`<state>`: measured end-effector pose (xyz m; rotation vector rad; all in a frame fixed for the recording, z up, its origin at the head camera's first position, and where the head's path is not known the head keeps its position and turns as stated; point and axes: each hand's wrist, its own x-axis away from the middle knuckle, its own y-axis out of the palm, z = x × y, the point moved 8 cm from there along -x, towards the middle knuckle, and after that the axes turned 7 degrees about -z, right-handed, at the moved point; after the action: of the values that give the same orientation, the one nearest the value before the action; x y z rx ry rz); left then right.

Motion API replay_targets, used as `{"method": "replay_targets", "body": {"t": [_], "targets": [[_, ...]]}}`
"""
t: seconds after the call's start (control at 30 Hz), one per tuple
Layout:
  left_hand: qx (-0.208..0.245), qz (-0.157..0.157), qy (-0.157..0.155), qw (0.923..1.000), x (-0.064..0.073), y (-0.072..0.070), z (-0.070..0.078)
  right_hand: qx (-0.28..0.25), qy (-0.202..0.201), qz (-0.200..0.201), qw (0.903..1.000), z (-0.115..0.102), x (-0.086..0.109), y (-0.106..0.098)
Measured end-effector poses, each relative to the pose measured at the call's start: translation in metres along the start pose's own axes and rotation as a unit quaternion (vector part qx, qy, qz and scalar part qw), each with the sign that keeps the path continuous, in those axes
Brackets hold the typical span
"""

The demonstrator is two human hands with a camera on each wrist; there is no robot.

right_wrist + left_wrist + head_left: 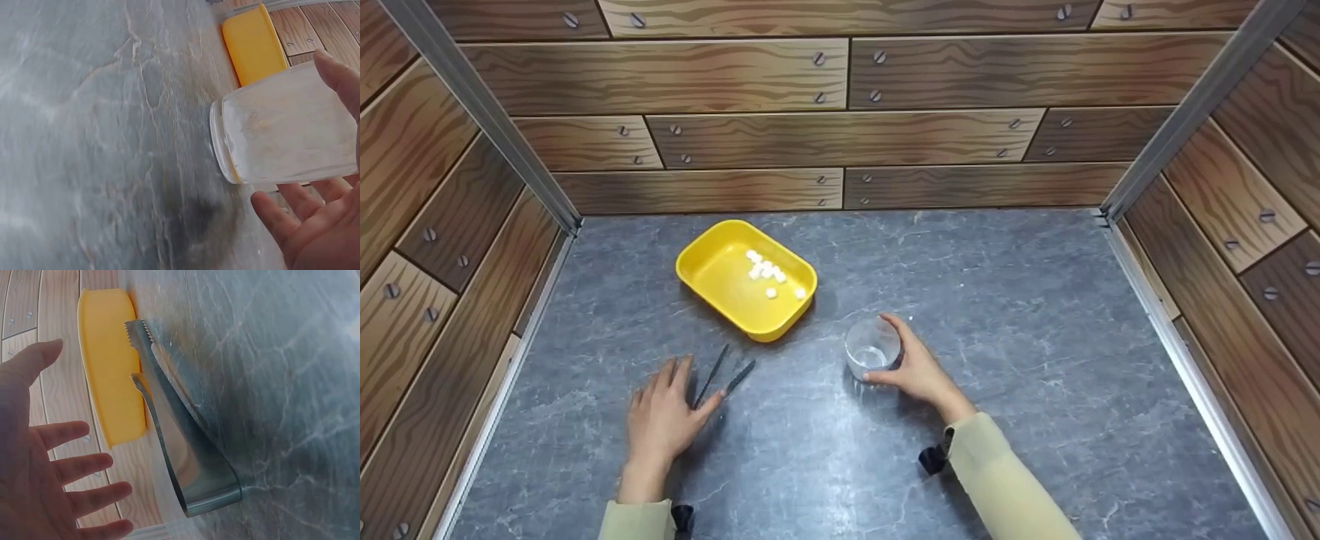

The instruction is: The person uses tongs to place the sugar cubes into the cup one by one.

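Observation:
My left hand hovers beside a pair of metal tongs, its fingers spread and nothing held. In the left wrist view the tongs lie on the grey tabletop with their toothed tips apart, pointing toward a yellow tub. My right hand curves round a clear glass, the thumb on the near side and the fingers on the far side. Upright, the glass stands close on the tabletop, and only its clear base shows inside. Several small white pieces lie in the tub.
The yellow tub stands at the back left, between the tongs and the rear wall. Wood-patterned panels and metal rails enclose the grey tabletop at the sides. Light glares off its front middle.

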<state>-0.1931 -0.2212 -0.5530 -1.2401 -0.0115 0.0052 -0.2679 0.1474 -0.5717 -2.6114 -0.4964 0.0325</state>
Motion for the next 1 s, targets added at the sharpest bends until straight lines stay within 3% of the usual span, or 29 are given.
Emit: {"method": "replay_targets", "body": {"t": [0.17, 0.4, 0.73, 1.0], "targets": [[0.003, -0.008, 0.001, 1.0000, 0.003, 0.003, -0.003, -0.046, -0.009, -0.001, 0.9989, 0.003, -0.004, 0.003], [0.008, -0.047, -0.028, 0.9984, 0.004, 0.011, -0.010, -0.099, -0.003, 0.023, 0.9948, 0.004, -0.008, 0.004], [0.010, -0.089, -0.047, 0.9949, 0.007, 0.020, -0.015, -0.048, 0.016, 0.051, 0.9974, 0.003, -0.012, 0.006], [0.005, -0.073, -0.034, 0.9967, 0.006, 0.022, -0.016, -0.036, 0.053, 0.055, 0.9964, 0.008, -0.015, 0.009]]}}
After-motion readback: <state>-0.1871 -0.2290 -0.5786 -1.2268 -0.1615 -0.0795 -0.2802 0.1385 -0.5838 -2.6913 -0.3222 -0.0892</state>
